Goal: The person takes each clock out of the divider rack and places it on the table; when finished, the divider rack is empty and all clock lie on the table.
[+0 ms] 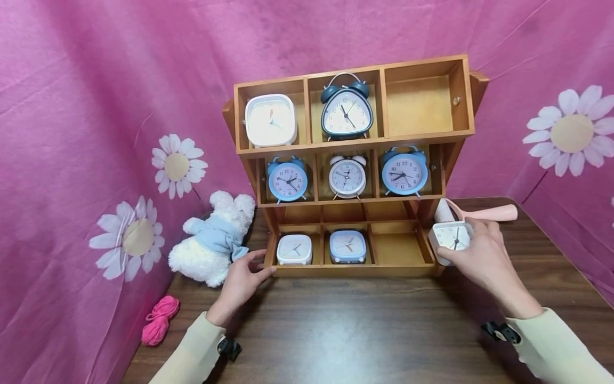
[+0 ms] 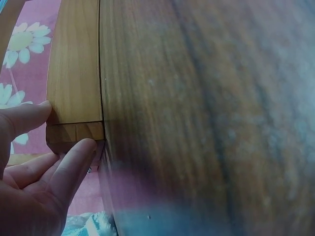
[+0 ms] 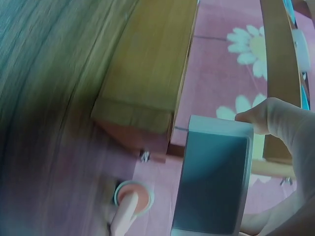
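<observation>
My right hand (image 1: pixel 489 256) grips a small white square alarm clock (image 1: pixel 443 234) by its sides, just off the right end of a three-tier wooden display shelf (image 1: pixel 355 272). In the right wrist view, the clock's grey underside or back (image 3: pixel 211 182) faces the camera. At the other end, my left hand (image 1: pixel 244 280) holds the shelf's lower left front corner between thumb and fingers; the left wrist view shows the fingertips on that wooden corner (image 2: pixel 76 132). A white clock (image 1: pixel 295 249) and a blue clock (image 1: pixel 347 246) sit in the bottom tier, whose right compartment is bare.
Three twin-bell clocks fill the middle tier. Above, a white clock (image 1: pixel 271 120) and a dark triangular clock (image 1: pixel 347 113) stand left of a bare compartment. A white plush toy (image 1: pixel 216 240) and pink yarn (image 1: pixel 160 320) lie left; a pink handled object (image 1: pixel 494 213) lies right.
</observation>
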